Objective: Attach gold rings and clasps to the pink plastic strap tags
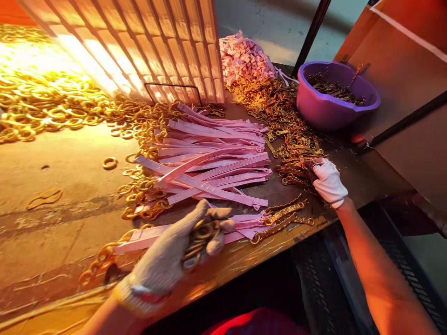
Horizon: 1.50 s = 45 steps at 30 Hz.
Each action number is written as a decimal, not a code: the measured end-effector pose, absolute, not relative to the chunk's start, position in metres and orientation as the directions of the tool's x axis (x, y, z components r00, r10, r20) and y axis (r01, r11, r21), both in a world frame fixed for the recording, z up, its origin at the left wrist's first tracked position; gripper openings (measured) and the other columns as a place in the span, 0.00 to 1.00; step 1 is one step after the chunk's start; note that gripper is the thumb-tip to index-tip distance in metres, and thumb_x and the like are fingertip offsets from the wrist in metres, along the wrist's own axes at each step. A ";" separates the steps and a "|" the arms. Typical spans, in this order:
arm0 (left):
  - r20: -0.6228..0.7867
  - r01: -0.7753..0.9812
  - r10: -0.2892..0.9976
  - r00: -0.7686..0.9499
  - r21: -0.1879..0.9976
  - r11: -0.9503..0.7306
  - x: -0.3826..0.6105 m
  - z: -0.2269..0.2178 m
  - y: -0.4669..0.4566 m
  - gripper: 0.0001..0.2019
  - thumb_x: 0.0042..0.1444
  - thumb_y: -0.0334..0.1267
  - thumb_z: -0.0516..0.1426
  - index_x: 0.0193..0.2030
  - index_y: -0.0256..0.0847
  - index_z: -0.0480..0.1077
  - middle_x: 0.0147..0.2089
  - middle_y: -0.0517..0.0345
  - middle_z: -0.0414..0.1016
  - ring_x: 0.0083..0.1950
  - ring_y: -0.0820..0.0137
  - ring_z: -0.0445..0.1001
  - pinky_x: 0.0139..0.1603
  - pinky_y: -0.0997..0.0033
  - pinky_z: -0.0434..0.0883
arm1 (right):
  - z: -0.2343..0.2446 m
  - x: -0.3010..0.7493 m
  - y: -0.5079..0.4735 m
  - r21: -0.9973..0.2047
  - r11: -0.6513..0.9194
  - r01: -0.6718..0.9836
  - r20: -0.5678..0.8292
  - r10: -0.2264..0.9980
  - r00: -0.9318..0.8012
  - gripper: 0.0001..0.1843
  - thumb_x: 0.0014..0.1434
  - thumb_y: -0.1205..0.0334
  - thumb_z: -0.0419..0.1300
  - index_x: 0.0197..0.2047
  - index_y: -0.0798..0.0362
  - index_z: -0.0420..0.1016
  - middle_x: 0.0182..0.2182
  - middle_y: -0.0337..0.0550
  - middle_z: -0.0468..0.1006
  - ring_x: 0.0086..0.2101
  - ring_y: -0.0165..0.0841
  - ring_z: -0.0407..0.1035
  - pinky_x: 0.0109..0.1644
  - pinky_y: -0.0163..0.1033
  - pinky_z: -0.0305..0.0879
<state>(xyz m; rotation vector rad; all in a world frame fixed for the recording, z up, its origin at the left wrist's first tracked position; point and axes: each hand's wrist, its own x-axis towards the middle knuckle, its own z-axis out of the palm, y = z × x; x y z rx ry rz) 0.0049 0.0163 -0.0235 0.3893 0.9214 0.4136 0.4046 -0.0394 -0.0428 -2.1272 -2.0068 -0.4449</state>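
Observation:
My left hand (181, 242), in a pale knitted glove, curls around several metal rings (200, 237) at the near edge of the table. Under and behind it lie pink straps (213, 172), side by side, with brass-coloured rings (139, 186) at their left ends. A few twisted metal links (282, 214) lie at the right ends of the nearest straps. My right hand (326, 179), in a white glove with dark fingertips, reaches into the near end of a heap of such links (286, 121). Its fingers are bent, and what they grip is hidden.
A large pile of rings (45, 102) spreads at the left under bright light. Behind the straps stands a ribbed panel (139, 46). A bundle of small pink pieces (246, 60) sits at the back, beside a purple basin (328, 111) holding metal parts. One loose ring (109, 163) lies apart.

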 end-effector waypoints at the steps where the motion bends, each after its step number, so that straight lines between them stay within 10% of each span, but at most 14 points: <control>1: -0.641 -0.161 0.474 0.604 0.484 0.860 0.012 -0.026 0.017 0.21 0.66 0.49 0.53 0.49 0.30 0.77 0.37 0.38 0.82 0.19 0.74 0.71 0.12 0.82 0.63 | -0.044 0.407 -0.036 0.059 -0.046 0.997 0.348 0.937 0.023 0.16 0.65 0.58 0.55 0.49 0.55 0.80 0.46 0.54 0.78 0.46 0.45 0.71 0.49 0.46 0.67; 8: -0.558 -0.153 0.433 0.708 0.478 0.865 0.022 -0.045 0.017 0.16 0.58 0.39 0.60 0.49 0.30 0.76 0.41 0.41 0.80 0.27 0.70 0.75 0.25 0.76 0.72 | -0.033 0.399 -0.015 -0.002 0.188 0.982 0.359 0.917 -0.174 0.13 0.64 0.54 0.59 0.40 0.53 0.80 0.44 0.50 0.81 0.46 0.45 0.73 0.55 0.53 0.65; 13: -0.511 -0.107 0.477 0.715 0.594 0.797 0.027 -0.043 0.015 0.15 0.52 0.33 0.65 0.47 0.32 0.75 0.38 0.50 0.77 0.26 0.77 0.70 0.24 0.81 0.66 | -0.029 0.364 -0.014 -0.290 0.198 0.936 0.638 0.769 0.035 0.14 0.66 0.59 0.57 0.53 0.50 0.75 0.53 0.50 0.77 0.53 0.43 0.72 0.58 0.52 0.68; 20: -0.471 0.007 0.550 0.690 0.764 0.646 0.026 -0.054 0.007 0.17 0.60 0.50 0.60 0.41 0.35 0.71 0.32 0.51 0.77 0.23 0.76 0.67 0.20 0.79 0.56 | -0.033 0.260 -0.025 -0.475 0.401 0.783 0.373 0.898 -0.233 0.19 0.62 0.69 0.55 0.54 0.45 0.74 0.43 0.42 0.81 0.43 0.36 0.76 0.49 0.40 0.74; 27: -0.424 0.199 0.599 0.679 0.892 0.406 0.018 -0.048 0.009 0.24 0.62 0.56 0.55 0.27 0.36 0.71 0.18 0.58 0.68 0.17 0.78 0.57 0.18 0.77 0.50 | -0.030 0.210 -0.036 -0.761 0.238 0.604 0.140 0.969 -0.206 0.15 0.63 0.67 0.59 0.53 0.51 0.74 0.40 0.42 0.80 0.38 0.33 0.74 0.46 0.36 0.71; 34: -0.480 -0.061 0.579 0.659 0.733 0.677 0.015 -0.044 0.009 0.18 0.59 0.49 0.58 0.25 0.36 0.69 0.20 0.60 0.66 0.20 0.77 0.61 0.21 0.77 0.57 | -0.026 0.209 -0.046 -0.288 0.331 0.898 0.216 0.937 -0.276 0.24 0.57 0.77 0.53 0.54 0.51 0.74 0.44 0.48 0.79 0.43 0.38 0.73 0.49 0.40 0.70; 38: -0.485 -0.083 0.606 0.630 0.734 0.674 0.021 -0.041 0.005 0.18 0.58 0.47 0.59 0.23 0.37 0.65 0.19 0.62 0.63 0.20 0.78 0.58 0.21 0.78 0.56 | -0.027 0.199 -0.050 -0.009 0.335 0.942 0.219 0.920 -0.325 0.11 0.68 0.67 0.51 0.48 0.55 0.74 0.37 0.49 0.76 0.35 0.37 0.69 0.38 0.41 0.68; 45: -0.573 -0.049 0.521 0.632 0.642 0.765 0.024 -0.039 0.009 0.18 0.54 0.49 0.61 0.24 0.39 0.63 0.19 0.63 0.62 0.18 0.78 0.56 0.18 0.79 0.53 | -0.036 0.194 -0.048 0.150 0.426 0.892 0.252 0.857 -0.451 0.08 0.69 0.62 0.54 0.46 0.56 0.71 0.41 0.53 0.75 0.34 0.40 0.64 0.35 0.44 0.65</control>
